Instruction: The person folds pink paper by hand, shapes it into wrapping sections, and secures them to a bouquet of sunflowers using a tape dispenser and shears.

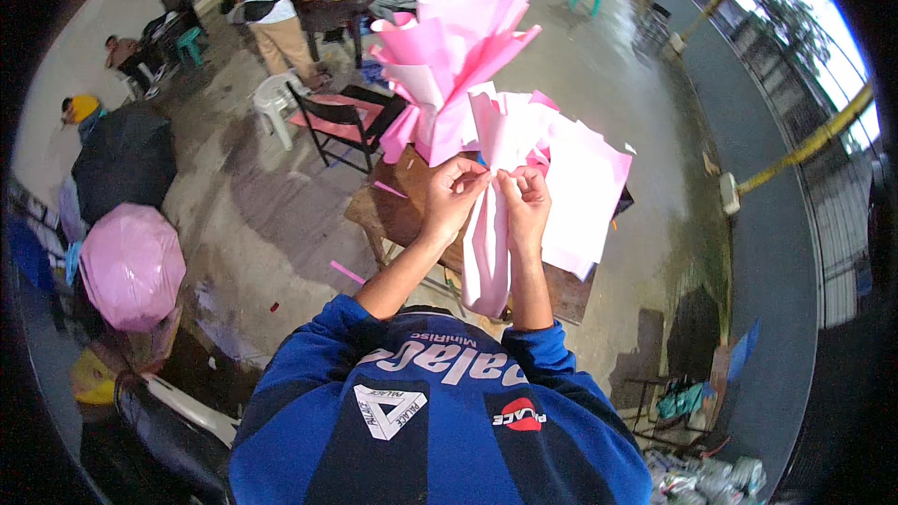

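Observation:
My left hand (pixel 454 191) and my right hand (pixel 525 198) meet at the narrow gathered waist of a pale pink wrapping-paper bundle (pixel 490 238). Fingertips of both hands pinch it there. The bundle's folded tail hangs down towards me, and its pleated top fans out above my fingers. Just beyond stands a larger bouquet-shaped wrap of pink paper (pixel 449 63) with ruffled edges. To the right of my right hand lie flat pale pink sheets (pixel 582 189). Whatever my fingertips cover at the waist is hidden.
Under the work is a brown wooden table (pixel 393 196). Beyond its left side stand a black folding chair (pixel 337 119) and a white plastic chair (pixel 277 102). A person in a white shirt (pixel 270 7) is at a cluttered far table. Two umbrellas, one pink (pixel 133 266), are at left.

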`<state>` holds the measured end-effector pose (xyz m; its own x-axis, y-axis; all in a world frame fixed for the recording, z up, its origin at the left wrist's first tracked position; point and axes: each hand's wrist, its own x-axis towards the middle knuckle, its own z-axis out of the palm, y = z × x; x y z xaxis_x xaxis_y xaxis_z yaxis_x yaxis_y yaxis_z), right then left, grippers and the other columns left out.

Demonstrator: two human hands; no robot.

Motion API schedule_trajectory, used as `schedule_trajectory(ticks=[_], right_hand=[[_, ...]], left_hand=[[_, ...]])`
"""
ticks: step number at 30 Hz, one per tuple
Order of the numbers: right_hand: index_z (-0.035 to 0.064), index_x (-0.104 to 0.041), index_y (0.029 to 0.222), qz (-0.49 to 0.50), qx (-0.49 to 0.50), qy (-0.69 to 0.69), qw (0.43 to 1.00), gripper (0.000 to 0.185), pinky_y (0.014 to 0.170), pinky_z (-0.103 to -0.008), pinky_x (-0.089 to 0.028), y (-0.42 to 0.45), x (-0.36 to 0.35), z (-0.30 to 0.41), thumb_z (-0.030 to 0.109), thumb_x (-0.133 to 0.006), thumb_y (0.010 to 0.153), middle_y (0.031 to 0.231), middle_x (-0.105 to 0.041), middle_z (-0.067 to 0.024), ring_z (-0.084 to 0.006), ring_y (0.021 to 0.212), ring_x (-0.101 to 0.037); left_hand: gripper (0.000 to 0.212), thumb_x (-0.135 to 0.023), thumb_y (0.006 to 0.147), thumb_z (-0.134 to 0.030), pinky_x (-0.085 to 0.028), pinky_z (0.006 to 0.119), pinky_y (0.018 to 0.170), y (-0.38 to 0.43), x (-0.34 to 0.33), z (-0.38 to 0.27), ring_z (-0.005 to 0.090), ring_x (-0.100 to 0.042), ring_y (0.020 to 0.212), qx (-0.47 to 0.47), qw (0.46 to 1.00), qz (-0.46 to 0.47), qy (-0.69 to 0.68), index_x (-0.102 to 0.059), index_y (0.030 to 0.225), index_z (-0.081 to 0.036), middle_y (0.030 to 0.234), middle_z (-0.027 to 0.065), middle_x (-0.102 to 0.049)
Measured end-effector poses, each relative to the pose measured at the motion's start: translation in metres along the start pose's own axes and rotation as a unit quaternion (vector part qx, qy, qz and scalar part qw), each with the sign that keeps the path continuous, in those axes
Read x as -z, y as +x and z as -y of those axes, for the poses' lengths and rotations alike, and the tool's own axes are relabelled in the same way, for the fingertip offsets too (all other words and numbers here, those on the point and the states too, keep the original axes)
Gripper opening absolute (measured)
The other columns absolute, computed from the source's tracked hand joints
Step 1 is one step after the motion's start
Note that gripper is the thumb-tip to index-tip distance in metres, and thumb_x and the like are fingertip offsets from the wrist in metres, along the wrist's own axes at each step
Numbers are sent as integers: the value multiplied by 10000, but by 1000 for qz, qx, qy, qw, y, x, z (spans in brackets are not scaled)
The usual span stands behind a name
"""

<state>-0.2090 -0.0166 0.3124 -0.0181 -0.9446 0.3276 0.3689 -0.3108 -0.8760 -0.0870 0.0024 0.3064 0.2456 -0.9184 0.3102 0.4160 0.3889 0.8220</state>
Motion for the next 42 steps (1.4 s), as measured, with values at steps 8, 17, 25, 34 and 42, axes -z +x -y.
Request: schedule_trajectory(ticks=[8,17,25,34,42], right_hand=[[31,-626,1030,14,-9,28,999,143,788,-221,-511,-33,-52,-10,-30,-701,925,982,-708,-63,-87,889,-645],[-10,-682,1037,17,-119,163,979,99,720,-202,-502,-64,-108,-23,-10,-688,938,938,-727,-65,-75,814,-651],[-6,-727,1008,-28,-87,28,995,95,664,-195,-479,-88,-186,-49,19,-727,917,883,-713,-25,-60,746,-624],[-13,-721,971,-83,-79,30,993,54,672,-180,-465,-121,-255,-64,11,-719,923,872,-715,-15,-47,749,-616],[-11,-730,962,-105,-31,-44,993,48,742,-199,-471,-141,-278,-64,10,-720,920,946,-693,-21,-68,825,-610]], left_hand=[[116,-722,898,35,-459,184,727,-24,43,-40,23,-569,807,4,999,-34,-6,-650,943,-44,894,-35,-646],[110,-746,879,12,-462,185,675,-26,114,-68,28,-573,742,33,999,-8,20,-663,921,-46,834,-32,-652],[80,-731,910,-19,-499,203,694,-24,188,-122,55,-628,784,37,996,9,81,-662,948,-37,890,10,-701],[69,-744,893,-10,-516,219,727,-27,254,-151,68,-654,822,60,995,38,67,-680,919,-14,927,42,-729],[59,-745,887,3,-534,221,776,-36,267,-166,85,-673,866,46,994,58,85,-702,924,19,952,70,-737]])
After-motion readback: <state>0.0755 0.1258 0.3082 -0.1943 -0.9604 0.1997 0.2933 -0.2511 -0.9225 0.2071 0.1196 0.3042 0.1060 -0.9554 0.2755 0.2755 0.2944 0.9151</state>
